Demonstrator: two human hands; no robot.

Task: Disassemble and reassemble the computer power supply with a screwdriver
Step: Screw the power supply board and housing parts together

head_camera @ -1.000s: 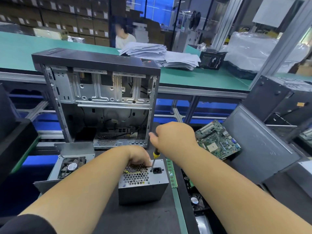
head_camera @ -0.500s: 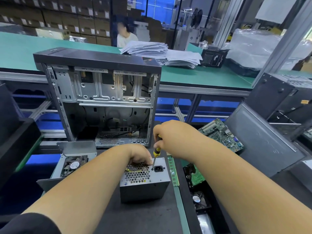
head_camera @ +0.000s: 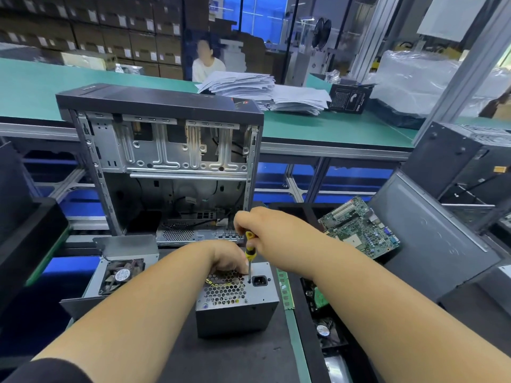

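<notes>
Case (head_camera: 166,150): open tower standing upright at the back of the dark mat, its side off, bare metal bays and loose cables showing inside.
Panel (head_camera: 431,244): grey sheet leaning tilted on the right, beside the board.
Mat (head_camera: 235,357): dark work surface carrying the supply; a green strip edges its right side.
Supply (head_camera: 237,308): grey metal box sitting on the mat in front of the case, honeycomb grille and black power socket facing up, yellow wires visible through the grille.
Board (head_camera: 359,228): green motherboard lying tilted to the right of the hands, near the panel.
Fan unit (head_camera: 121,275): second grey box with a small fan, left of the supply, apart from it.
Right hand (head_camera: 265,230): fingers curled round the screwdriver handle, held above the supply.
Left hand (head_camera: 229,258): resting on the far edge of the grille, next to the shaft; fingers folded under, so I cannot tell what they press or pinch.
Screwdriver (head_camera: 250,250): yellow-and-black handle, near upright, tip down on the supply's top face just left of the socket.
RAM (head_camera: 284,290): green stick lying just right of the supply.
</notes>
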